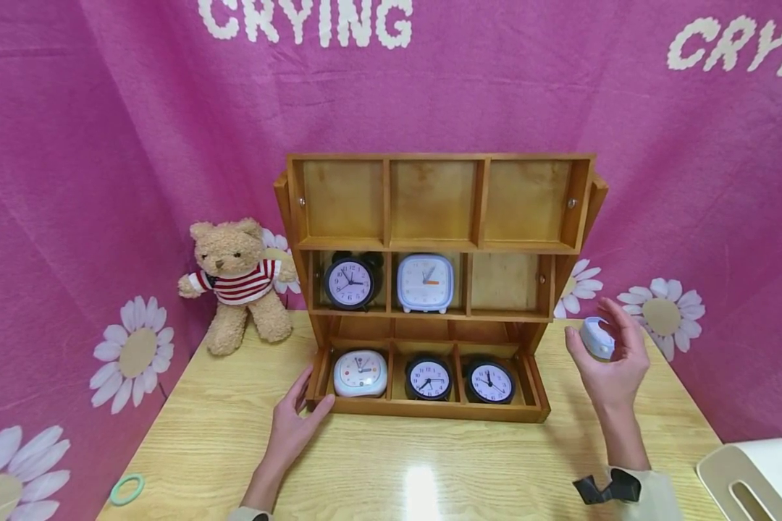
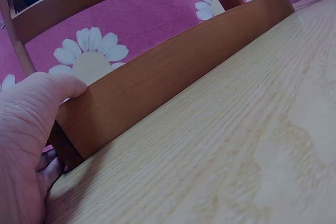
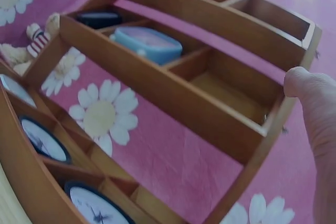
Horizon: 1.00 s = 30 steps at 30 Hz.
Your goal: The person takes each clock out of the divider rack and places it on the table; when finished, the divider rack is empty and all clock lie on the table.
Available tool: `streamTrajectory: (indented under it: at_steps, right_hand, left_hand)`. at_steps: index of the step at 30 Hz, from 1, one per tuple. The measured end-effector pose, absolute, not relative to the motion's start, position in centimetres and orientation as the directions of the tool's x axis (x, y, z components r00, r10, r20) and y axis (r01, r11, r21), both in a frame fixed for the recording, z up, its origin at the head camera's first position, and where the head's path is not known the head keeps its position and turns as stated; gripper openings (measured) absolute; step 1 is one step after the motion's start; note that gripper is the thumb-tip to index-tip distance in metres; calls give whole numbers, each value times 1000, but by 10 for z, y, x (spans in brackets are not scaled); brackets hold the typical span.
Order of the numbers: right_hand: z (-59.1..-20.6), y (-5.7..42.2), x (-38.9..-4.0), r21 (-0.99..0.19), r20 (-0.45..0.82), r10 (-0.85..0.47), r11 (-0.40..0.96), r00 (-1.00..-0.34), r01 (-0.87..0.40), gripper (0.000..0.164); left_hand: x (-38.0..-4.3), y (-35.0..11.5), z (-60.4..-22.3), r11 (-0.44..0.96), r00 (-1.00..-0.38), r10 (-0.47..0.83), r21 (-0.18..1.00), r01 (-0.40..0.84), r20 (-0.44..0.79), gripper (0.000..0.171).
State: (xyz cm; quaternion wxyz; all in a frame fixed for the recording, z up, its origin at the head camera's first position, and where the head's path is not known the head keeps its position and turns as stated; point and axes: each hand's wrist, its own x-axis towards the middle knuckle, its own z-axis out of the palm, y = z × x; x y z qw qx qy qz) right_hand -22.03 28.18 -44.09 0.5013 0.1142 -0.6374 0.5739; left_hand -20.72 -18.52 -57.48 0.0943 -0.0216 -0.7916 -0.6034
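A wooden three-tier shelf [image 1: 430, 409] with square compartments stands on the table. My left hand [image 1: 298, 420] grips its bottom front left corner, thumb on the front board [image 2: 173, 56] and fingers around the end. Right of the shelf, my right hand [image 1: 615, 362] holds a small pale blue and white alarm clock [image 1: 597, 339] between thumb and fingers, above the table; its face is turned from view. In the right wrist view only the thumb [image 3: 310, 85] shows. The middle tier holds a black clock [image 1: 350, 283] and a blue square clock [image 1: 425, 283]; its right compartment is bare.
The bottom tier holds a white oval clock [image 1: 360, 373] and two round black clocks, one in the middle [image 1: 429, 379] and one at right [image 1: 490, 382]. A teddy bear [image 1: 237, 282] sits left. A green ring [image 1: 127, 490] and a white container [image 1: 756, 470] lie near the front corners.
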Motion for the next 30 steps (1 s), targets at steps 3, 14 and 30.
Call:
streamTrajectory:
  at_steps: [3,14,30]
  right_hand:
    - [-434,275,-220,-592,793,384,300,-473,-748,60]
    - [-433,251,-222,-568,823,194,243,-534,-787,68]
    - [-412,194,-221,-577,811,57,241,-582,-780,74]
  left_hand:
    - [-208,-185,-574,271,-981,-78,951,152,179,73]
    - [-208,-185,-575,276,-979,-83,949,156,185,73]
    - [-208,-185,-576,263,-980,-85,952,153,181,73]
